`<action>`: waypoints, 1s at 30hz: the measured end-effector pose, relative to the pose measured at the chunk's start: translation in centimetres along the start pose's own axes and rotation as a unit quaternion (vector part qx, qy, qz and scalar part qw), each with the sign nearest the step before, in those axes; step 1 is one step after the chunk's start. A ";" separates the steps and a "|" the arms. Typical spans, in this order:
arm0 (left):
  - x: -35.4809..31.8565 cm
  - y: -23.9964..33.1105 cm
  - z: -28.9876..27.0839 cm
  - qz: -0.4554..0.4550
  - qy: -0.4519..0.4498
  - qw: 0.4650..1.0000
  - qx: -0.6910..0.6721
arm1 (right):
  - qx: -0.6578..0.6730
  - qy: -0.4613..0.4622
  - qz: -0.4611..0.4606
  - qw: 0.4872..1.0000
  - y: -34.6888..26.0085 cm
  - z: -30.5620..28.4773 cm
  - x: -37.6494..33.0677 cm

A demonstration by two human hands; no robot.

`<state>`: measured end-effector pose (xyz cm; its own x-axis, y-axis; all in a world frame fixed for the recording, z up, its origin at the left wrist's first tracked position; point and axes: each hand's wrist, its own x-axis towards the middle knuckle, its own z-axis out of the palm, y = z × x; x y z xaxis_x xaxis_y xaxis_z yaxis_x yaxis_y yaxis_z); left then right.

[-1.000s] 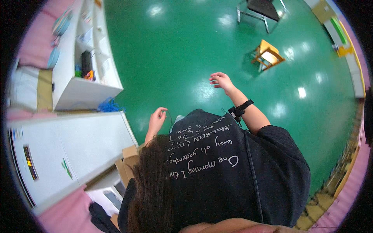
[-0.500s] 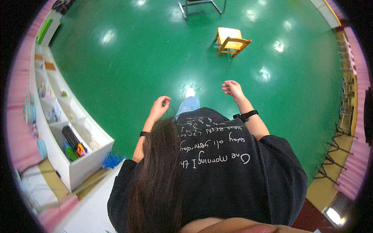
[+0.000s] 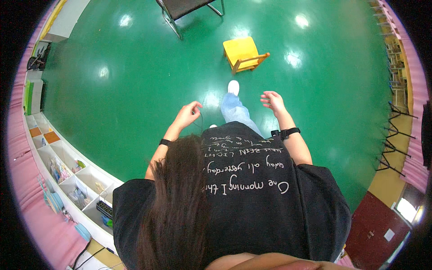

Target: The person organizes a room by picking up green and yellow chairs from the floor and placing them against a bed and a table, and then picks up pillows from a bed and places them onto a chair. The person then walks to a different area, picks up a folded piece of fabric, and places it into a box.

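**Two empty hands over a green floor**

You have one small yellow chair (image 3: pixel 243 53) standing on the green floor (image 3: pixel 112 81) ahead of you, and one dark metal-framed chair (image 3: pixel 185 10) beyond it at the top edge. One white shoe (image 3: pixel 233 87) shows at the end of your blue-jeaned leg (image 3: pixel 235 112), just short of the yellow chair. One white cubby shelf (image 3: pixel 67 166) runs along the floor's left edge, its compartments full of small items too small to tell apart.

Your left hand (image 3: pixel 188 114) hangs with fingers loosely curled, a narrow grip; a thin dark cord seems to hang by it, though contact is unclear. Your right hand (image 3: pixel 272 101) is held half open, fingers spread, holding nothing. It is the hand nearest the yellow chair, well apart from it.
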<state>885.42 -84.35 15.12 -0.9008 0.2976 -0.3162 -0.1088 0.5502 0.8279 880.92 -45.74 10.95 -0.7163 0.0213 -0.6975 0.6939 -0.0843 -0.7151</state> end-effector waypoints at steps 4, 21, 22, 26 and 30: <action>6.7 -2.6 -1.6 -0.048 -0.003 0.998 0.038 | 0.016 0.025 0.011 1.000 -3.5 -1.2 9.8; 13.5 -10.2 -9.9 -0.378 -0.025 0.924 0.056 | 0.094 0.175 0.299 0.933 0.7 1.0 43.7; 15.0 -10.1 -10.6 -0.374 -0.040 0.923 0.085 | 0.146 0.183 0.319 0.918 1.2 1.2 44.5; 21.9 -6.8 -13.3 -0.348 -0.043 0.924 0.151 | 0.451 0.136 0.214 0.855 2.8 2.8 44.9; 25.7 -5.8 -14.4 -0.278 -0.004 0.946 0.164 | 0.442 0.247 0.188 0.841 4.8 3.1 46.4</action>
<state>856.82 -91.13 8.84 -0.7390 -0.1040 -0.6656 -0.4273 0.8362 0.3439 850.77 -48.20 -24.68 -0.1886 0.2198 -0.9571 0.3820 -0.8815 -0.2777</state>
